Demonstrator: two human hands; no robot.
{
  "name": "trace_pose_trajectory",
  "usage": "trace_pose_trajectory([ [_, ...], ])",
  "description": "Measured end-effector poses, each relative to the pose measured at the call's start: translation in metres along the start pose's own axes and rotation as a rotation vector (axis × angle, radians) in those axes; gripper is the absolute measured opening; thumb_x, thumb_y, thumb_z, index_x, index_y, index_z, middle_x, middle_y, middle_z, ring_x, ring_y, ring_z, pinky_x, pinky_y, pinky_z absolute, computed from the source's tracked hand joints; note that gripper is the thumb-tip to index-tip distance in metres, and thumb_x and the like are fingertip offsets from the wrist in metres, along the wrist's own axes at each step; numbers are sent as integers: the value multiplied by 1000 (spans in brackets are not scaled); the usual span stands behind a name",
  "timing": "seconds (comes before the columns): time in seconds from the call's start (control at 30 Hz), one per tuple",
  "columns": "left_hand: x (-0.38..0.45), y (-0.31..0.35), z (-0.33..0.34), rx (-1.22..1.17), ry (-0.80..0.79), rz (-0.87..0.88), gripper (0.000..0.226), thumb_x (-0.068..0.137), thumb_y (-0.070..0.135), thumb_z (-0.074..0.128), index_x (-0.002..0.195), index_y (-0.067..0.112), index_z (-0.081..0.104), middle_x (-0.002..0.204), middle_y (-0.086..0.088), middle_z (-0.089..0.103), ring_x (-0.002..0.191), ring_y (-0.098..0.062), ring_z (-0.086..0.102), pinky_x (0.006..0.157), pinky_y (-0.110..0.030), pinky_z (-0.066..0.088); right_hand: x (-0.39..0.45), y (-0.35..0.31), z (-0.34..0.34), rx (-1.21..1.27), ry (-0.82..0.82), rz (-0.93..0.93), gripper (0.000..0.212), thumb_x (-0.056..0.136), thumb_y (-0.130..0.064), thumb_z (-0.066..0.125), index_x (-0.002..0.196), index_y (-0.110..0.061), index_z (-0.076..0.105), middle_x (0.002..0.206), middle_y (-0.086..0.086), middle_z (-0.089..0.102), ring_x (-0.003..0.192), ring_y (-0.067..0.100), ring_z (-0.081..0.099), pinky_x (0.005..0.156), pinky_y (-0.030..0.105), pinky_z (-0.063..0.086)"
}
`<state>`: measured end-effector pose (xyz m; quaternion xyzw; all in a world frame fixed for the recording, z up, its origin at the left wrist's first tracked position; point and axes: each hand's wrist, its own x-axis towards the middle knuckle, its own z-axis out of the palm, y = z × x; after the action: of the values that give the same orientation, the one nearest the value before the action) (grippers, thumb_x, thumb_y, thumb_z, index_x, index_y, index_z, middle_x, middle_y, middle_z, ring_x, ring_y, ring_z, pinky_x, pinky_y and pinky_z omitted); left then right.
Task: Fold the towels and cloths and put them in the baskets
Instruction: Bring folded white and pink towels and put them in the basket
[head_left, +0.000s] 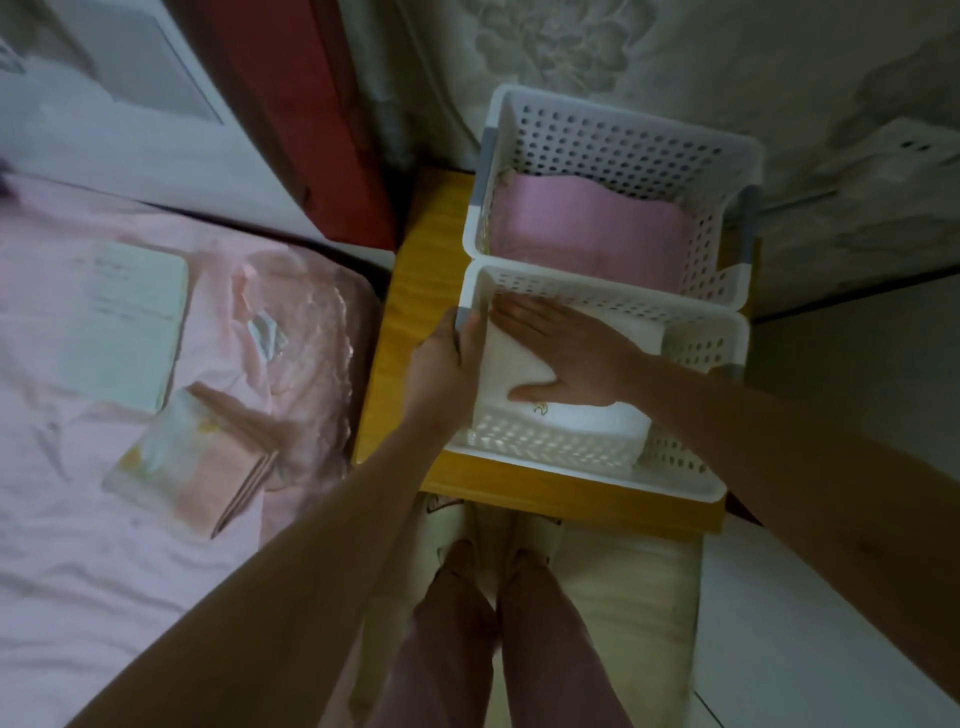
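Two white perforated baskets stand on a yellow wooden stand (415, 291). The far basket (613, 135) holds a folded pink towel (587, 228). Inside the near basket (696, 457) lies a folded white towel (582, 421) with a small yellow mark. My right hand (566, 353) lies flat on that towel, fingers straight. My left hand (447, 369) grips the near basket's left rim, its fingers tucked down beside the white towel. On the pink bed sheet at the left lie a folded pale green cloth (119, 322) and a folded peach and white patterned cloth (197, 467).
The bed (104, 545) with its pink sheet fills the left side. A dark red panel (301, 114) stands behind the stand. My legs and feet (493, 597) are below the stand on a pale mat. A grey patterned wall is behind the baskets.
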<state>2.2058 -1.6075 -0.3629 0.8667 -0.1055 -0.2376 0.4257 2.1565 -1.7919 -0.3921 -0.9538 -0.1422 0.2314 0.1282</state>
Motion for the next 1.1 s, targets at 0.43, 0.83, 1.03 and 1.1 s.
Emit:
trace_pose_trajectory([
  [0.43, 0, -2, 3, 132, 74, -29, 42, 100, 46, 31, 106, 16, 60, 71, 2, 59, 64, -20, 59, 53, -30, 40, 1, -50, 32, -153, 107, 191, 108, 74, -79, 30, 149, -3, 9, 157, 19, 16, 146, 37, 10, 117, 56, 9],
  [0.83, -3, 3, 1, 244, 119, -27, 50, 100, 48, 28, 109, 9, 58, 91, -15, 67, 84, -36, 61, 64, -34, 41, -48, -27, 25, -80, 247, 216, 95, 85, -71, 37, 152, -9, 14, 160, 11, 9, 148, 25, 5, 120, 45, 3],
  [1.03, -6, 6, 4, 370, 166, -33, 48, 101, 44, 30, 105, 3, 56, 95, -22, 65, 89, -41, 61, 65, -33, 33, -84, -31, 24, 172, 235, 608, 115, 77, -73, 52, 152, -6, -6, 160, 9, -9, 147, 20, -11, 114, 28, -18],
  [1.1, -6, 9, 4, 393, 176, -28, 46, 101, 41, 32, 103, 2, 56, 94, -23, 65, 87, -42, 61, 64, -33, 32, -76, -43, 24, 264, 233, 733, 125, 73, -75, 56, 149, -1, -12, 159, 15, -14, 147, 26, -14, 117, 34, -13],
])
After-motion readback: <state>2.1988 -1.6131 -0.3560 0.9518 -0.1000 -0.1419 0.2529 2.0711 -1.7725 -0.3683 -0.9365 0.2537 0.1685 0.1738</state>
